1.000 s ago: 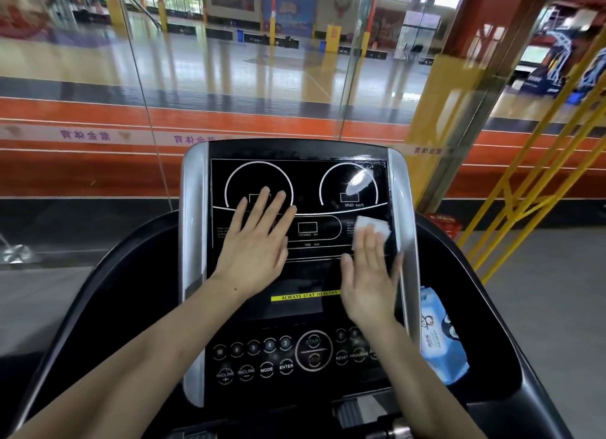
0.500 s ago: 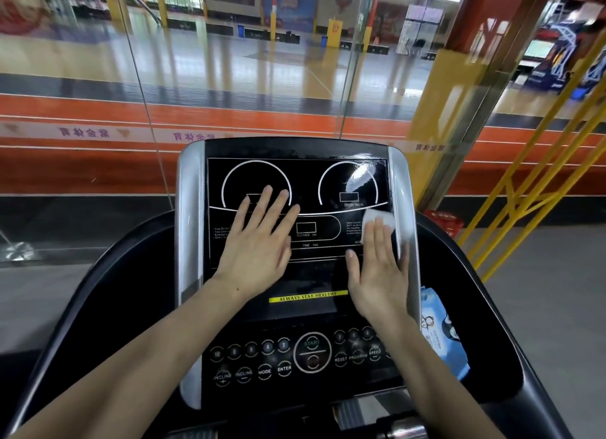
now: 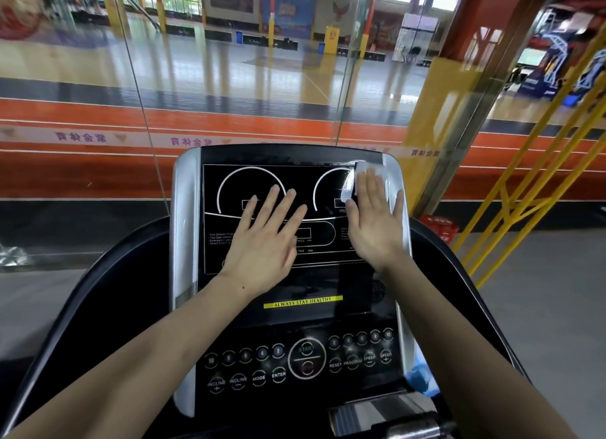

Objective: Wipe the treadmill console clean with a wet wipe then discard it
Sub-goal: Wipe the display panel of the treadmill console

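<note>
While the right hand lies flat with its fingers straight, it presses the wet wipe against the upper right corner of the treadmill console, beside the silver side trim. That hand pinches nothing: the wipe is pinned under the palm and fingers, and only its white edges show, above the fingertips and along the thumb side. The wipe therefore lies directly beneath and slightly ahead of the hand, at the far top of the panel. Its visible part runs roughly up and down the panel, following the line of the fingers, though its true outline is hidden.

The left hand rests spread and flat on the middle of the display, holding nothing and touching no part of the wipe (it seems only to brace). The right hand is plainly the one placed to work.

Judging from this, wiping is under way, and most of the panel lies toward the person and to the left of the wipe. The button rows sit well below it, so the likely stroke pulls downward or across.
</note>
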